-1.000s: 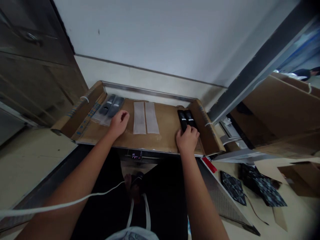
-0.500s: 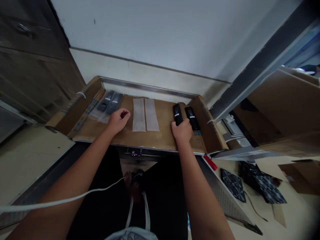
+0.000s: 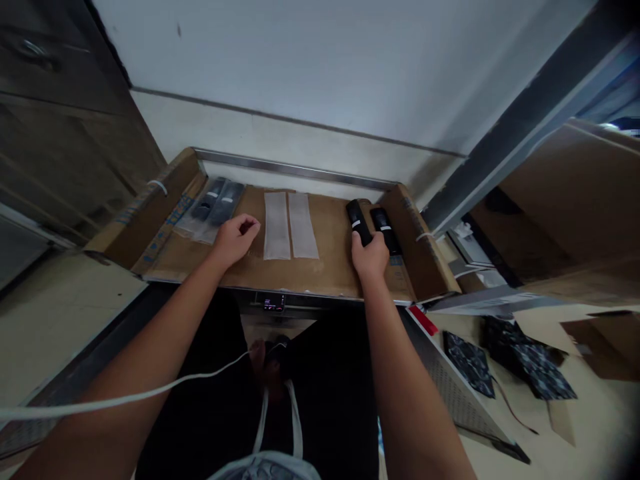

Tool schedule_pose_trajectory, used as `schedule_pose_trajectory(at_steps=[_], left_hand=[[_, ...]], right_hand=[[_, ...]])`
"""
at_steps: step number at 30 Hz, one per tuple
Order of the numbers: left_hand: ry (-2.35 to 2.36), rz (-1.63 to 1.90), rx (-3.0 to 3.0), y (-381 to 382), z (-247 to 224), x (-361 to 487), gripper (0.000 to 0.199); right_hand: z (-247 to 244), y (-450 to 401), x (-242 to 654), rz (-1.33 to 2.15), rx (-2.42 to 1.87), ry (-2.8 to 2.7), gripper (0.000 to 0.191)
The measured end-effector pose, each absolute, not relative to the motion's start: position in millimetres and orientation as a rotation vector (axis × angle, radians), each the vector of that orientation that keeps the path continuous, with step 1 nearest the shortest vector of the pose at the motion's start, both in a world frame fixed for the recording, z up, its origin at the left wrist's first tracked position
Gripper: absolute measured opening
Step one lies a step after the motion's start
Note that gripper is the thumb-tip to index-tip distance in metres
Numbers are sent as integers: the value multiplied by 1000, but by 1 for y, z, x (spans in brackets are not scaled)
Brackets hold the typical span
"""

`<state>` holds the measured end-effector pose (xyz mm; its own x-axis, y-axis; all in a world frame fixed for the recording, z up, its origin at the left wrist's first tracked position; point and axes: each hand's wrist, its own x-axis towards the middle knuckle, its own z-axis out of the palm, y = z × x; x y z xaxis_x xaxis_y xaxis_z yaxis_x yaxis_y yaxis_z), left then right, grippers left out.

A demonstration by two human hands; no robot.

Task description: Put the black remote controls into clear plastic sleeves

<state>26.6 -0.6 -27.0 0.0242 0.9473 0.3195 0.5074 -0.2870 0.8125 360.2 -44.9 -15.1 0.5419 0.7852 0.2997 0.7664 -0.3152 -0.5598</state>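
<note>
My right hand (image 3: 371,255) is wrapped round the lower end of a black oblong item with a white label (image 3: 357,215), at the right of a cardboard-lined tray (image 3: 335,267). A second black labelled item (image 3: 385,230) lies just right of it. My left hand (image 3: 237,239) rests over the tray with its fingers curled in and nothing visible in them. Beside it, at the left, two similar black items (image 3: 226,203) lie in clear plastic sleeves. Two flat, whitish, translucent sleeves (image 3: 277,227) lie side by side between my hands.
Cardboard side walls (image 3: 415,233) bound the tray, and a pale wall (image 3: 310,67) rises behind it. A small lit screen (image 3: 274,303) sits below the front edge. A white cable (image 3: 150,393) crosses my left forearm. Cardboard boxes (image 3: 565,220) stand at the right.
My right hand has shifted slightly right with the black item, which now tilts more. My left hand stays nearly where it was. The whole view has shifted a little.
</note>
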Motion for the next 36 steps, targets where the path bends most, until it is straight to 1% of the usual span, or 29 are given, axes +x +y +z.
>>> schedule_pose_trajectory(at_steps=[5, 22, 24, 28, 30, 34, 36], left_hand=[[1484, 1203, 1831, -1, -27, 27, 22], [1425, 1222, 1832, -3, -26, 28, 23], [1368, 1197, 1918, -11, -20, 30, 24], [1155, 991, 2392, -30, -5, 38, 36], [1119, 918, 2537, -35, -1, 42, 32], [1095, 835, 2619, -36, 0, 46, 13], [1087, 824, 2637, -35, -1, 47, 4]], right_hand=[[-16, -44, 365, 88, -2057, -1149, 51], [-17, -44, 367, 118, -2024, -1154, 50], [-17, -43, 367, 121, -2023, -1155, 50], [-17, -44, 367, 116, -2008, -1143, 49], [-18, -44, 367, 115, -1994, -1134, 49], [-19, -42, 370, 119, -1906, -1075, 47], [-20, -41, 371, 190, -1815, -1004, 45]])
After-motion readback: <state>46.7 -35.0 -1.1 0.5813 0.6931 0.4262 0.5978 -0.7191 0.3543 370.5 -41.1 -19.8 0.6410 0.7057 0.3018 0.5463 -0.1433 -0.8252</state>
